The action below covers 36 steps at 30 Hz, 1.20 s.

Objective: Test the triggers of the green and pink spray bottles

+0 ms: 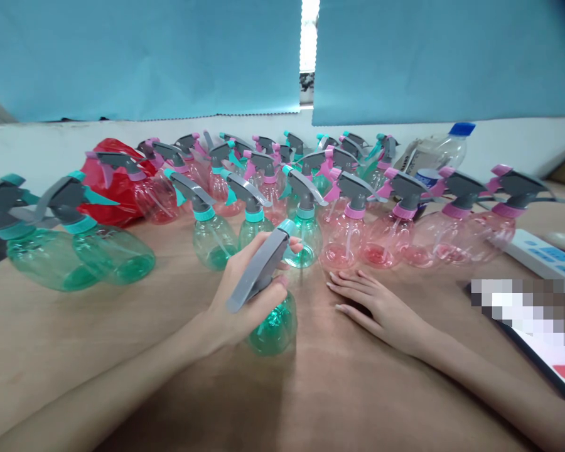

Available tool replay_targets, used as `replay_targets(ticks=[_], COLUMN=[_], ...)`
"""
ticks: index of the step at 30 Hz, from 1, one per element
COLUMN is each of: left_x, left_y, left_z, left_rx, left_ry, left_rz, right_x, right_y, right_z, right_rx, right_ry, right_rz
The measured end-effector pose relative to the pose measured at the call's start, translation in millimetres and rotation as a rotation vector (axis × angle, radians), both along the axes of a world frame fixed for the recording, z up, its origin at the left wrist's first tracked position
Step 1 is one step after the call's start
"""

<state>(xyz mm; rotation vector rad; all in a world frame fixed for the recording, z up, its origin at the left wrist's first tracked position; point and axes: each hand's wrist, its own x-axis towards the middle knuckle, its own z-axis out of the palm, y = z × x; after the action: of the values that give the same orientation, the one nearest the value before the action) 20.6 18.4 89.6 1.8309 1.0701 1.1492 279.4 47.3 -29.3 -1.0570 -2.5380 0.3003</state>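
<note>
My left hand [247, 295] is closed around the neck of a green spray bottle [274, 326] with a grey trigger head and a teal nozzle. The bottle is upright near the middle of the wooden table [339, 389], and my fingers hide its collar and trigger. To the right, my right hand [370, 301] lies on the tabletop with its fingers stretched out, holding nothing. Just beyond it stands a pink spray bottle [343, 238] in a front row of pink ones. A green spray bottle [306, 235] is directly behind the held one.
Several more green and pink spray bottles fill the back of the table; two green ones [115, 254] are at left. A red plastic bag [117, 182], a large clear bottle with a blue cap [461, 130], a white device [541, 251] and a partly blurred tablet-like object [522, 358] surround them.
</note>
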Motion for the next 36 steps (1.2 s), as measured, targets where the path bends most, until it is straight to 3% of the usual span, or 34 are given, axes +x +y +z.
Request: replay_targets(ticks=[15, 28, 36], left_x=[-0.5, 1.5, 2.1], left_y=[0.6, 0.2, -2.6], left_z=[2.9, -0.6, 1.3], left_rx=[-0.018, -0.007, 0.006], left_ry=[0.113, 0.017, 0.095], left_rz=[0.03, 0.023, 0.069], right_x=[0.2, 0.1, 0.3], right_y=[0.1, -0.2, -0.2], right_z=[1.3, 1.7, 0.5], right_rx=[-0.027, -0.022, -0.02], right_ry=[0.018, 0.04, 0.032], right_rz=[-0.004, -0.003, -0.001])
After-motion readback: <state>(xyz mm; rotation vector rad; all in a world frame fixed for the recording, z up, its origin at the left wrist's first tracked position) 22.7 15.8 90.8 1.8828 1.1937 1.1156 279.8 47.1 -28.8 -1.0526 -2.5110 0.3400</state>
